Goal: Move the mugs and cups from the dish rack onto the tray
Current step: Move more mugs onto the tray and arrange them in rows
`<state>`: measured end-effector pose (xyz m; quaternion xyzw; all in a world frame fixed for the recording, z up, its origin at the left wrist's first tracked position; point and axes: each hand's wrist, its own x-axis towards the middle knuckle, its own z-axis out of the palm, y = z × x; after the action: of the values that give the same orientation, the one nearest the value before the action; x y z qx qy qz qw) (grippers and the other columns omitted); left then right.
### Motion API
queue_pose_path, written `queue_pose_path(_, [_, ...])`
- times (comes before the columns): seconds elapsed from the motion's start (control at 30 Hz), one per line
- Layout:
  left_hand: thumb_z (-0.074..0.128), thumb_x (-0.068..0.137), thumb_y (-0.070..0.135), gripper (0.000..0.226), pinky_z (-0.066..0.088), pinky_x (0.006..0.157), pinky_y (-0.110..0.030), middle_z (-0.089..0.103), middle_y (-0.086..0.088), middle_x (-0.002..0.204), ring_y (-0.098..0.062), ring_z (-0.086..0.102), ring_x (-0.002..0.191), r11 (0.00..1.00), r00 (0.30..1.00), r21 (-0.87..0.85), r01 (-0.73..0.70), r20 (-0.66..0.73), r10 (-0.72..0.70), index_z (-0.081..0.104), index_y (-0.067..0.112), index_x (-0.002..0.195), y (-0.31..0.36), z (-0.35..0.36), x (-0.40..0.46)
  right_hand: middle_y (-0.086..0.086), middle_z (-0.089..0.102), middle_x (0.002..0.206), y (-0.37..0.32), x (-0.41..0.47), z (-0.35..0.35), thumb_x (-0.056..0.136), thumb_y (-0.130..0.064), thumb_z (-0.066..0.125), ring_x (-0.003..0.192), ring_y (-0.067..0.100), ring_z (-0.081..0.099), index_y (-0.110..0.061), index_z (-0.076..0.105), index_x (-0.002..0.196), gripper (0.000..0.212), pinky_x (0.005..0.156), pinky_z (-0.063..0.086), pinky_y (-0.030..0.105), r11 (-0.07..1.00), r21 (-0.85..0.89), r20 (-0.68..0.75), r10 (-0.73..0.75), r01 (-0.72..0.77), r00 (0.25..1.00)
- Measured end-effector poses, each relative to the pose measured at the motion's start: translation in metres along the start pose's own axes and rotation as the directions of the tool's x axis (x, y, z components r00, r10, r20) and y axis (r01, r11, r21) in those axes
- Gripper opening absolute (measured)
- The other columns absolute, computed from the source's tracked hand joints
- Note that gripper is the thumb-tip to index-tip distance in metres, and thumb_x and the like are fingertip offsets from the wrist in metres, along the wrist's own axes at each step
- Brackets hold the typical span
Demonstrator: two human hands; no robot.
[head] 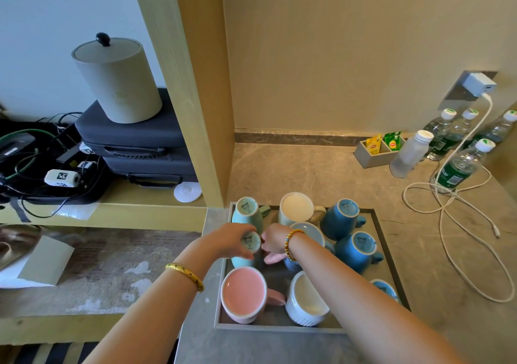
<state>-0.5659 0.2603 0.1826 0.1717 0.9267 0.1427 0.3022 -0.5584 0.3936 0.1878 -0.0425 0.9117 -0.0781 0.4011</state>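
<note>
A grey tray (390, 254) on the stone counter holds several upside-down mugs and cups. My left hand (226, 242) grips a light teal mug (251, 242) base-up at the tray's left side. My right hand (275, 243) reaches in beside that mug, fingers curled near it; whether it touches the mug is unclear. Behind stand another teal mug (246, 212), a cream mug (298, 208) and a dark blue mug (342, 218). A second blue mug (359, 250) sits at the right. A pink mug (243, 293) and a white ribbed cup (306, 300) are at the front. No dish rack is visible.
Water bottles (458, 165), a tea-bag box (377, 149) and a white charger cable (447, 204) lie on the counter to the right. A wooden shelf post (201, 98) rises left of the tray; black cases (134, 137) and a lidded cylinder (117, 81) sit on the shelf.
</note>
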Motion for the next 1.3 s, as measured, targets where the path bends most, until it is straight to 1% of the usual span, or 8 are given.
queue_pose_path(0.1, [0.072,0.077,0.034,0.065,0.040,0.096,-0.030,0.052,-0.003,0.133,-0.021,0.049,0.119,1.000,1.000,-0.005,-0.014,-0.028,0.014,0.043,0.021,0.134,-0.003,0.002,-0.001,0.011,0.056,0.128,0.004,0.004,0.013,0.101,-0.030,0.025,0.121,0.026,0.050,-0.005,0.055,0.123,0.044,0.078,0.045,0.027,0.993,-0.074,-0.071,-0.102,0.097,0.992])
queue_pose_path(0.17, [0.072,0.076,0.034,0.061,0.042,0.095,-0.031,0.055,-0.004,0.128,-0.021,0.052,0.115,1.000,0.998,-0.014,-0.018,-0.054,0.018,0.047,0.020,0.130,-0.005,0.004,-0.002,0.010,0.056,0.124,0.001,-0.002,0.021,0.102,-0.026,0.024,0.124,0.027,0.045,-0.004,0.053,0.120,0.041,0.091,0.042,0.022,0.967,0.250,-0.041,-0.035,0.044,0.999])
queue_pose_path(0.23, [0.071,0.076,0.036,0.055,0.045,0.091,-0.030,0.059,-0.004,0.122,-0.020,0.054,0.109,1.000,0.996,-0.010,-0.017,-0.093,0.016,0.051,0.020,0.124,-0.005,0.007,-0.002,0.007,0.055,0.099,-0.003,-0.002,0.017,0.101,-0.009,0.024,0.126,0.028,0.041,-0.010,0.051,0.109,0.029,0.102,0.040,0.025,0.500,0.843,0.173,0.097,-0.198,0.980])
queue_pose_path(0.43, [0.069,0.074,0.047,0.051,0.046,0.077,-0.028,0.063,-0.005,0.108,-0.020,0.057,0.096,0.997,0.970,-0.062,0.046,-0.236,-0.060,0.056,0.015,0.112,-0.004,0.013,-0.005,0.019,0.045,0.138,0.000,-0.006,0.027,0.094,-0.002,0.037,0.125,0.033,0.048,-0.005,0.040,0.136,0.043,0.100,0.047,0.038,0.637,0.771,-0.059,0.047,0.015,0.997])
queue_pose_path(0.6, [0.067,0.075,0.050,0.052,0.048,0.069,-0.032,0.062,-0.009,0.102,-0.024,0.060,0.090,0.990,0.961,-0.055,0.128,-0.242,-0.138,0.051,0.011,0.105,0.004,0.019,-0.003,0.017,0.039,0.143,0.000,-0.001,0.036,0.096,0.002,0.026,0.124,0.033,0.051,-0.006,0.034,0.139,0.044,0.083,0.045,0.031,0.483,0.870,0.066,0.082,-0.098,0.994])
queue_pose_path(0.9, [0.063,0.076,0.058,0.063,0.044,0.066,-0.032,0.060,-0.011,0.104,-0.028,0.059,0.095,0.963,0.911,-0.090,0.254,-0.311,-0.269,0.046,0.008,0.109,0.011,0.026,-0.004,0.002,0.047,0.074,0.002,0.003,0.041,0.090,0.008,0.036,0.091,0.023,0.050,-0.013,0.051,0.069,0.034,0.061,0.056,0.019,0.589,0.808,-0.073,0.110,-0.005,0.991])
queue_pose_path(1.03, [0.063,0.075,0.060,0.067,0.044,0.066,-0.033,0.061,-0.013,0.104,-0.029,0.060,0.095,0.960,0.906,-0.104,0.260,-0.317,-0.280,0.046,0.005,0.110,0.012,0.026,-0.004,0.011,0.054,0.097,0.001,0.008,0.043,0.090,0.004,0.041,0.100,0.029,0.057,0.003,0.058,0.112,0.028,0.092,0.052,0.041,0.637,0.770,-0.122,0.114,0.022,0.986])
queue_pose_path(1.3, [0.066,0.075,0.055,0.057,0.044,0.067,-0.031,0.062,-0.013,0.103,-0.023,0.055,0.083,0.959,0.931,-0.198,0.201,-0.265,-0.250,0.050,0.008,0.103,0.001,0.028,-0.006,0.023,0.063,0.111,0.002,0.003,0.047,0.091,-0.001,0.039,0.107,0.036,0.058,0.004,0.059,0.105,0.025,0.095,0.047,0.039,0.810,0.581,-0.227,0.066,0.081,0.972])
